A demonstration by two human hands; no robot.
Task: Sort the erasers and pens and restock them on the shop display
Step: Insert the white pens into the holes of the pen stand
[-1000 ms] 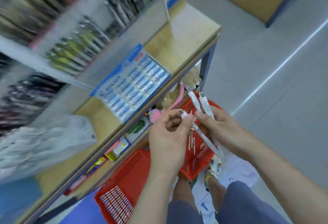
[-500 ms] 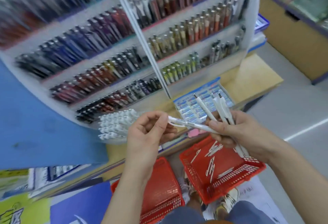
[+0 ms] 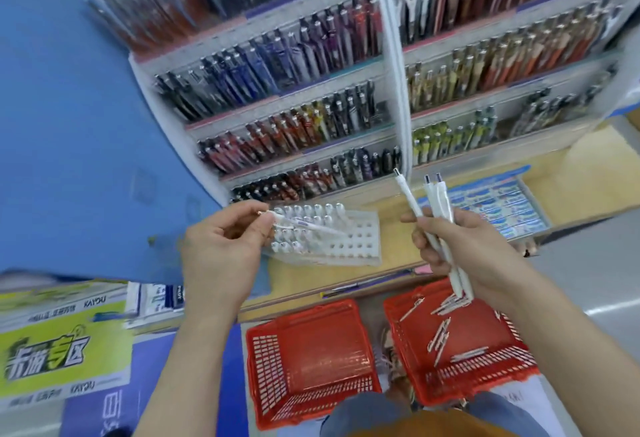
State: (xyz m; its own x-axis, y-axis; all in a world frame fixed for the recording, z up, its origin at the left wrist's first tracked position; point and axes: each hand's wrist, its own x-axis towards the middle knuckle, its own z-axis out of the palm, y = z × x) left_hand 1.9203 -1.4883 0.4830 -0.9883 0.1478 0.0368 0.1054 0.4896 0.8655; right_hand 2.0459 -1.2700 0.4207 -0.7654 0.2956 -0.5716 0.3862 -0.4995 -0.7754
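Observation:
My left hand pinches a single white pen by its end, the pen lying across a clear pen holder whose left holes hold several white pens. My right hand grips a bunch of three white pens, tips up, to the right of the holder. Below, the right red basket contains several loose white pens. No erasers are visible.
The left red basket on the floor looks bare inside. A tiered pen display rack full of dark and coloured pens rises behind the wooden shelf. A blue panel stands at left, a blue-white card at right.
My view has swung up from the baskets to the display. My left hand has drawn one pen out of the right hand's bunch and carried it left over the clear holder.

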